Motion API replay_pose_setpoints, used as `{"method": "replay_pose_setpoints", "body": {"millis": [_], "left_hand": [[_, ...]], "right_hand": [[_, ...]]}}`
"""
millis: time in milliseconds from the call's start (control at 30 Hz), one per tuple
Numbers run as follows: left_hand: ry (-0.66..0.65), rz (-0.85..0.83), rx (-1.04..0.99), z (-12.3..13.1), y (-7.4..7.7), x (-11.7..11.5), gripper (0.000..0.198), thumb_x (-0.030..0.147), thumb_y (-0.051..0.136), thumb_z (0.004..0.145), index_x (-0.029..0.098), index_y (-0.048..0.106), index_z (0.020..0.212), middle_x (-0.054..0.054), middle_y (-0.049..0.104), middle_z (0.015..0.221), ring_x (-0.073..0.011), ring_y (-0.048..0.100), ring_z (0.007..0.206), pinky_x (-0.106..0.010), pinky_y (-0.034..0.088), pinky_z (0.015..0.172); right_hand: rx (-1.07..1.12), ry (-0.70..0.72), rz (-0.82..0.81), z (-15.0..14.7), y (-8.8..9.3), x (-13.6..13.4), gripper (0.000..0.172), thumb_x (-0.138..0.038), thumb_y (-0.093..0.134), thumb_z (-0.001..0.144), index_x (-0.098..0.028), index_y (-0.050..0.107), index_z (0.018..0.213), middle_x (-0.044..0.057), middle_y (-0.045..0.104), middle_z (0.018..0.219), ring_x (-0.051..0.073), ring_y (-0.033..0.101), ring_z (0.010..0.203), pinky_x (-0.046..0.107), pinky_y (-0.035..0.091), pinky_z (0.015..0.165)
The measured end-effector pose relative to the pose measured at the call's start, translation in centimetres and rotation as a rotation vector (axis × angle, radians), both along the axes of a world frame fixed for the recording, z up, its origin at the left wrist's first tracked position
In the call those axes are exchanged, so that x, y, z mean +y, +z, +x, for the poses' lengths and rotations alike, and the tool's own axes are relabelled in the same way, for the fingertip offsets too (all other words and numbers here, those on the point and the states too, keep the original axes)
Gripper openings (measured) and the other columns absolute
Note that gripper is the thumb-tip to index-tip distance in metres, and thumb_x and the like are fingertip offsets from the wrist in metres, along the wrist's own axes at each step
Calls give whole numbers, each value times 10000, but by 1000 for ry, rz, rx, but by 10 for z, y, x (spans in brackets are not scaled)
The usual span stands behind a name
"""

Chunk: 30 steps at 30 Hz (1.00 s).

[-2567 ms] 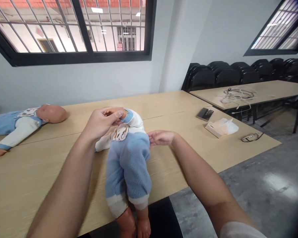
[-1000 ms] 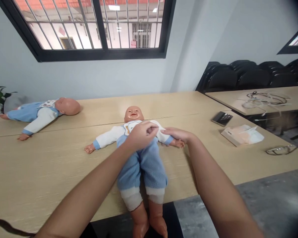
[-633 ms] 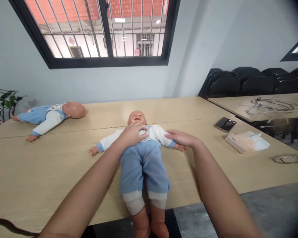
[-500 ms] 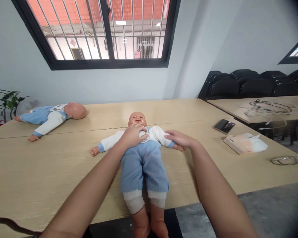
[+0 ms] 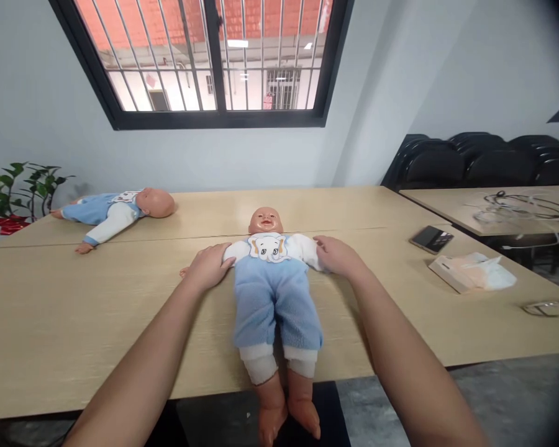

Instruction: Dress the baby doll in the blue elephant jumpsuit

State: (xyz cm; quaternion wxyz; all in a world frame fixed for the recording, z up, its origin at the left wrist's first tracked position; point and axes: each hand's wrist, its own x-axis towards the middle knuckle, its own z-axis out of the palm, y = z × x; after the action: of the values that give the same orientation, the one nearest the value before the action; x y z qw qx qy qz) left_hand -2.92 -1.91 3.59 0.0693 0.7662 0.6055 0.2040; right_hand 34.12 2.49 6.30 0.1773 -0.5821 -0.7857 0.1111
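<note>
A doll [image 5: 272, 279] lies face-up at frame centre. Left hand [image 5: 209, 267] and right hand [image 5: 338, 256] hold its sleeves [image 5: 302, 248], fingers curled.

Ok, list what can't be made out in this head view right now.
In the head view:
Near doll: its left hand, hidden by the person's right hand.
Far doll: its far arm, behind its body.
Eyeglasses: cut off by the right edge.
Phone: screen too small to read.

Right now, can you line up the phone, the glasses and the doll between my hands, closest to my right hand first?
1. The doll: your right hand touches its sleeve.
2. The phone: off to the right.
3. The glasses: at the picture's right edge.
</note>
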Motion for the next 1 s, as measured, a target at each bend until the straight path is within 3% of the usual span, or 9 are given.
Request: {"method": "replay_pose_setpoints", "body": {"millis": [100, 233, 467, 633, 733, 833, 900, 1000], "left_hand": [[-30, -18, 107, -12, -1, 1, 532, 425, 565, 948, 233, 565, 1443, -149, 675, 1385, -352, 625, 1252, -464, 468, 1048], [17, 31, 140, -12, -6, 12, 503, 348, 573, 935, 259, 579, 1430, -126, 682, 1378, -348, 609, 1262, -465, 448, 1065], [101, 122, 95, -13, -16, 15, 509, 258, 550, 918, 198, 573, 1422, -156, 666, 1369, -372, 570, 1263, -499, 420, 1093], [25, 249, -195, 10, -2, -2, 449, 258, 553, 919, 169, 575, 1359, -145, 640, 1373, -317, 537, 1301, -469, 401, 1146], [-67, 343, -368, 26, 13, -24, 236, 265, 560, 930, 202, 634, 1145, -90, 687, 1192, -261, 602, 1150, -430, 458, 1061], [-133, 380, -474, 36, 19, -63, 69, 246, 551, 949, 211, 610, 962, -37, 654, 956, -199, 610, 926, -355, 499, 892], [-161, 363, -502, 36, 13, -96, 59, 235, 552, 963, 216, 584, 917, -11, 609, 871, -172, 583, 837, -321, 491, 812], [-162, 293, -490, 29, -5, -145, 40, 241, 582, 972, 222, 569, 940, 2, 587, 844, -158, 571, 784, -303, 487, 759]], "right_hand": [[42, 122, 191, -27, -8, -4, 497, -374, 439, 1014, -130, 590, 1420, 212, 620, 1429, 369, 569, 1302, 494, 401, 1125], [97, 321, 195, -44, -21, -3, 536, -415, 420, 1045, -182, 497, 1521, 148, 523, 1558, 318, 476, 1422, 471, 328, 1209], [-11, 181, 148, -29, -29, 10, 524, -401, 460, 1013, -124, 568, 1444, 204, 614, 1438, 360, 560, 1293, 511, 396, 1127], [49, 183, 274, -32, -31, 11, 495, -366, 468, 995, -108, 613, 1391, 204, 638, 1402, 356, 559, 1289, 520, 398, 1133], [115, 176, 427, -36, -28, 6, 433, -325, 493, 974, -118, 661, 1316, 189, 669, 1346, 343, 581, 1260, 529, 425, 1112], [212, 233, 564, -44, -21, -16, 356, -286, 499, 982, -167, 677, 1267, 152, 703, 1269, 310, 615, 1207, 511, 464, 1065], [286, 280, 628, -50, -17, -45, 304, -263, 494, 1000, -203, 681, 1232, 123, 722, 1198, 285, 639, 1156, 492, 491, 1020], [390, 336, 675, -59, -15, -111, 251, -184, 516, 983, -237, 685, 1161, 85, 733, 1107, 257, 662, 1078, 469, 519, 953]]}}
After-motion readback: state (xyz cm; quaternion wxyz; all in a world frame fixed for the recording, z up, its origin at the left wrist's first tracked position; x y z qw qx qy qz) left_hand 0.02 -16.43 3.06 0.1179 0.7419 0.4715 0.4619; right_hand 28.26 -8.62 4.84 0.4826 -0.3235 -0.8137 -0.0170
